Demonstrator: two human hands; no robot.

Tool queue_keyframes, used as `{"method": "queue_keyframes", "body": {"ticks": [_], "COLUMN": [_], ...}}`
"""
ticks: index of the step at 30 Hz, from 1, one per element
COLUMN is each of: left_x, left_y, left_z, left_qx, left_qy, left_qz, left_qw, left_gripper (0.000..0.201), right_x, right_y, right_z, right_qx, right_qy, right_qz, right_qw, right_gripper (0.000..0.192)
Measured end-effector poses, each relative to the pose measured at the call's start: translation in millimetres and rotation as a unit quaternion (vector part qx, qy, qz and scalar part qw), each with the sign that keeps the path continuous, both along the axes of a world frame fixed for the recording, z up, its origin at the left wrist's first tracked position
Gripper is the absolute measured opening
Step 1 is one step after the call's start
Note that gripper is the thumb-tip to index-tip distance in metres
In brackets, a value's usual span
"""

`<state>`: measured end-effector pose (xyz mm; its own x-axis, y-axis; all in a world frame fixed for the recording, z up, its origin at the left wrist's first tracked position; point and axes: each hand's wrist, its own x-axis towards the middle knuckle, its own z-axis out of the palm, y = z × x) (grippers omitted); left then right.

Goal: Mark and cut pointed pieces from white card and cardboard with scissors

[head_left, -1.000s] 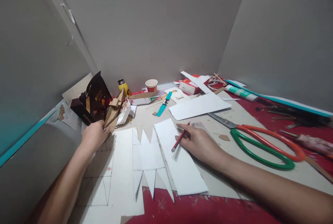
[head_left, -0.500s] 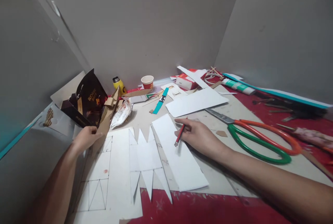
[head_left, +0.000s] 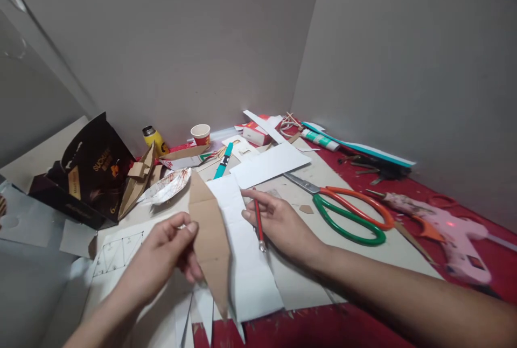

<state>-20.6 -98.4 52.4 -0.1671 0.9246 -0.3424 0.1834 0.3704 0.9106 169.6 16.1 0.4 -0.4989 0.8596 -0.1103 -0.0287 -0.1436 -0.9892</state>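
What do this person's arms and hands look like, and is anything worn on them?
The left hand and right hand wear no gloves, nor any visible ring. The left forearm and right forearm show no sleeve, watch, bracelet or cable.

Red table (head_left: 323,326). Pale board (head_left: 307,290) lies over its middle; on board, scissors (head_left: 316,189), partly spread, and white sheet (head_left: 256,294). Pink glue gun (head_left: 456,229) on bare red, right. Tube (head_left: 321,139) farther back, also on red.
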Motion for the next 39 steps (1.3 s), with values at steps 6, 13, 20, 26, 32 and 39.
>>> {"method": "queue_keyframes", "body": {"ticks": [6, 13, 20, 26, 32, 39], "left_x": [29, 35, 41, 45, 45, 34], "left_y": [16, 21, 24, 27, 28, 31], "left_z": [-8.6, -26.8, -32.6, -33.7, -35.3, -28.8], "left_qx": [0.049, 0.152, 0.181, 0.188, 0.182, 0.192], "left_qy": [0.097, 0.276, 0.384, 0.408, 0.376, 0.237], "left_qz": [0.0, 0.055, 0.044, 0.028, 0.035, 0.107], "left_qw": [0.994, 0.947, 0.904, 0.893, 0.908, 0.946], "left_gripper": [0.046, 0.041, 0.039, 0.037, 0.037, 0.027], "right_x": [0, 0, 0, 2, 3, 4], "right_y": [-3, -2, -2, -5, -5, -3], "right_z": [0.4, 1.5, 0.9, 7.2, 4.5, -1.5], "right_qx": [-0.035, -0.068, -0.074, -0.06, -0.044, -0.016], "right_qy": [0.08, 0.092, 0.121, 0.147, 0.144, 0.115], "right_qz": [-0.01, 0.006, 0.001, 0.007, -0.006, -0.005], "right_qw": [0.996, 0.993, 0.99, 0.987, 0.989, 0.993], "right_gripper": [0.032, 0.034, 0.036, 0.034, 0.034, 0.034]}}
